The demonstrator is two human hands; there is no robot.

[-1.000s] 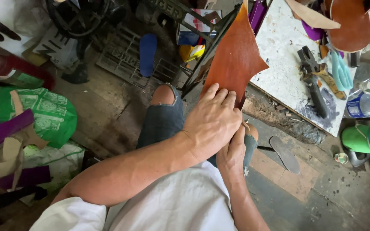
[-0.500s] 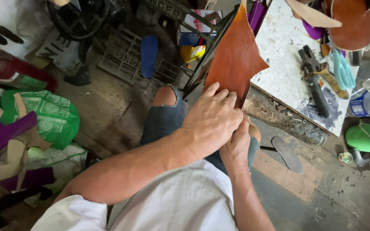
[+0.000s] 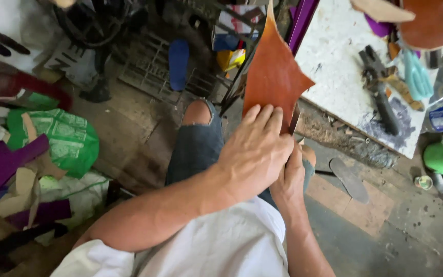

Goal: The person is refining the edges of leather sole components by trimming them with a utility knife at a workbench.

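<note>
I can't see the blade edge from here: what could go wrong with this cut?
The left hand presses flat on the brown leather sheet, fingers close to the tool under the right hand; a slip could likely nick them. The sheet's upper part stands unsupported and may flex, pulling the cut off line.

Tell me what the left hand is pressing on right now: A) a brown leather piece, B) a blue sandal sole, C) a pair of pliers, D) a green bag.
A: the left hand lies with fingers spread flat on the brown leather piece.
</note>
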